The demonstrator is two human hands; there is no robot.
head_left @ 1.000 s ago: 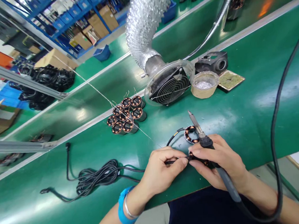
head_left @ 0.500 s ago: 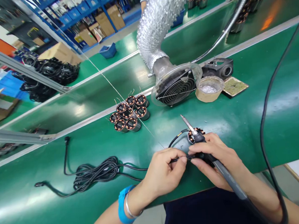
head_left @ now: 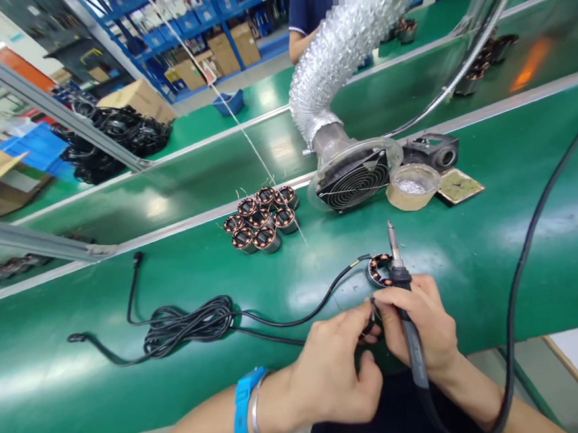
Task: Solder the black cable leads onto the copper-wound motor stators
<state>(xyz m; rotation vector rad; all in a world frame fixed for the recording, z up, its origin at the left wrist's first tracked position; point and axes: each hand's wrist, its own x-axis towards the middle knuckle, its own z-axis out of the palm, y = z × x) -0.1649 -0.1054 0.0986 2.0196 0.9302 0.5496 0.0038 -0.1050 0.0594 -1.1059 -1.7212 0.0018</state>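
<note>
My right hand (head_left: 425, 322) is closed around a soldering iron (head_left: 412, 340), its metal tip angled up and away from me. Thumb and fingertips of that hand also meet the end of a black cable (head_left: 272, 340) close to my left hand. My left hand (head_left: 336, 365) is closed on this cable end, its fingertips partly hidden. Just beyond the iron lies a copper-wound motor stator (head_left: 378, 269), with a second black cable (head_left: 320, 313) running to it. Both cables lead left to a looped black bundle (head_left: 188, 326) on the green bench (head_left: 108, 400).
Several wound stators (head_left: 262, 221) stand grouped by the bench's back rail. A fume extractor fan (head_left: 353, 182) on a silver duct, a round tub (head_left: 413, 187), a square sponge tray (head_left: 460, 186) and a black stand (head_left: 433, 150) are behind my hands. A person (head_left: 305, 17) is across the bench.
My left hand has rolled over at the cable end and come nearer to me. The soldering iron has swung more upright. The camera view has shifted, and the person opposite shows more.
</note>
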